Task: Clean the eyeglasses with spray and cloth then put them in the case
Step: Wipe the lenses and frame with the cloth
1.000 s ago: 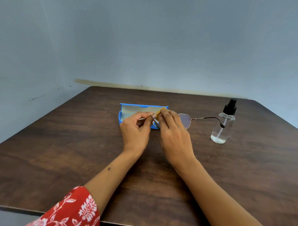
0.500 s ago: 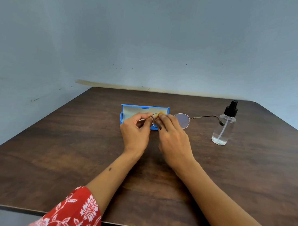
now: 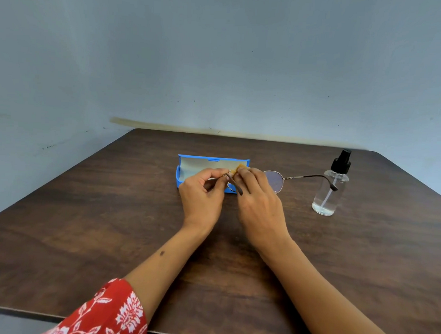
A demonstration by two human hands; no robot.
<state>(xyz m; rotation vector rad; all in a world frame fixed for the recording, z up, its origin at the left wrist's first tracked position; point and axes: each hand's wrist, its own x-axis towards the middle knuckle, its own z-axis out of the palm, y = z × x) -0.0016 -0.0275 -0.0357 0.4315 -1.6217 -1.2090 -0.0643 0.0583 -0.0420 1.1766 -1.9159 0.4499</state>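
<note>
Left hand (image 3: 201,191) pinches the eyeglasses (image 3: 274,180) at the near temple; right hand (image 3: 259,200) pinches a yellow cloth (image 3: 239,168) onto one lens, glasses held just above the table (image 3: 87,224). Risk: hard rubbing could flex the thin frame. Open blue case (image 3: 204,163) sits right behind the hands. Spray bottle (image 3: 330,185) stands beside the far temple tip; a swing could tip it.

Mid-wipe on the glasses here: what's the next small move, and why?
Probably shift the yellow cloth in the right hand across to the uncovered lens. The cloth sits on the lens near the left hand, which pinches the eyeglasses; the blue case already lies open behind.
</note>
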